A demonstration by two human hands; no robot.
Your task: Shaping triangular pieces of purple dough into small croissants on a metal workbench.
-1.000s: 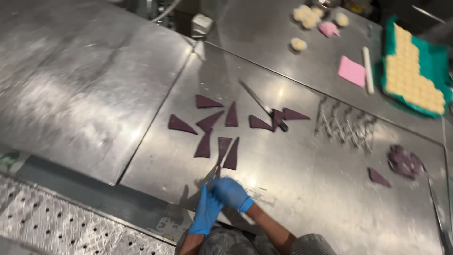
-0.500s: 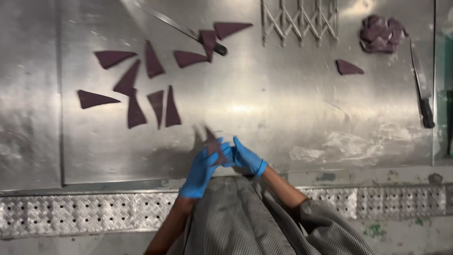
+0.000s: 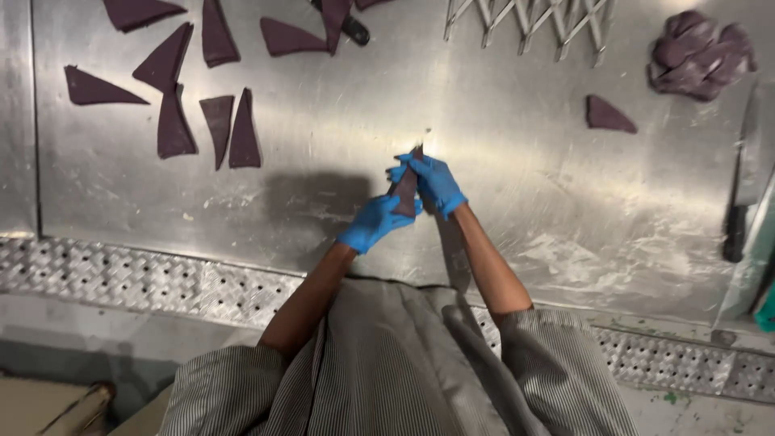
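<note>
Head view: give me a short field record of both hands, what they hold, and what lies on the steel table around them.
left hand: blue glove, gripping lower end of the dough triangle
right hand: blue glove, gripping its upper end
dough triangle: dark purple, held above the table
cut triangles: group at upper left, lying flat
single triangle: upper right
dough scraps: crumpled heap, far right
knife: right edge
lattice cutter: top

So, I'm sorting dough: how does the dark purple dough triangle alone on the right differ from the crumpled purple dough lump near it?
The lone dark purple dough triangle lies flat with cut edges; the crumpled purple dough lump is bunched, folded and larger. The triangle sits nearer the person. Both share the colour and rest on the steel table.
</note>
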